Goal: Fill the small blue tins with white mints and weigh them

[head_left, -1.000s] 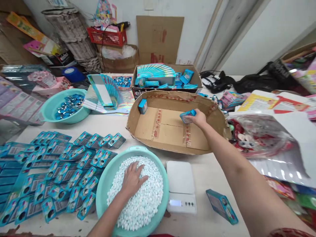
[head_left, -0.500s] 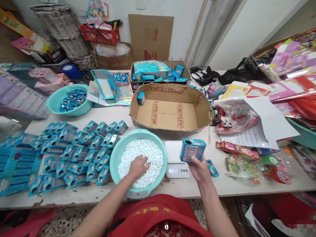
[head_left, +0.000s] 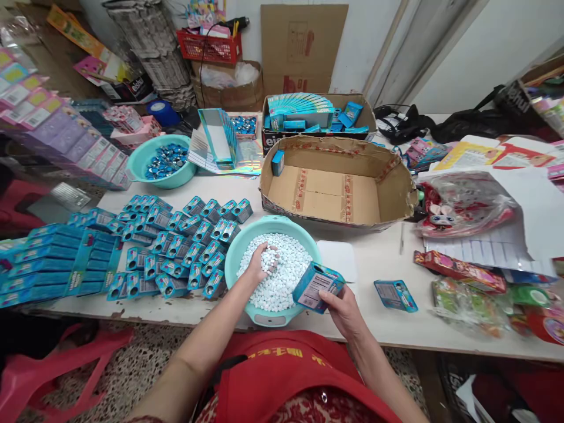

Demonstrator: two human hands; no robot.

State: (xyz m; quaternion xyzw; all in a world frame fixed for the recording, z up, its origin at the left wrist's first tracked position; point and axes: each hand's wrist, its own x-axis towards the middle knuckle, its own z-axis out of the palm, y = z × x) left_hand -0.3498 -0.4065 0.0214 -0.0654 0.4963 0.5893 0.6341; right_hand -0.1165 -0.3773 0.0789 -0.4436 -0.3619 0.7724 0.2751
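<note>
My left hand [head_left: 261, 262] is cupped around a scoop of small white pellets [head_left: 269, 258], palm partly turned up, over a turquoise basin [head_left: 233, 249] filled with loose white pellets [head_left: 286, 249]. My right hand [head_left: 343, 308] grips a blue printed box [head_left: 311, 285] with a pale label, tilted over the basin's right rim. A white scale [head_left: 341, 255] sits behind that box, which covers part of it. Another blue box [head_left: 395, 295] lies flat on the table to the right. Many similar boxes with round holes [head_left: 194, 252] stand in rows left of the basin.
An open cardboard box [head_left: 328, 191] with a small blue box inside stands behind the basin. Farther left is a turquoise bowl [head_left: 185, 167] of shiny blue caps. Plastic-wrapped packets [head_left: 467, 302] and a red box [head_left: 458, 271] lie on the right.
My left hand has come up out of the pellets with some in it. My right hand has brought its blue box leftward, tilting it over the basin. The camera view has shifted left.
</note>
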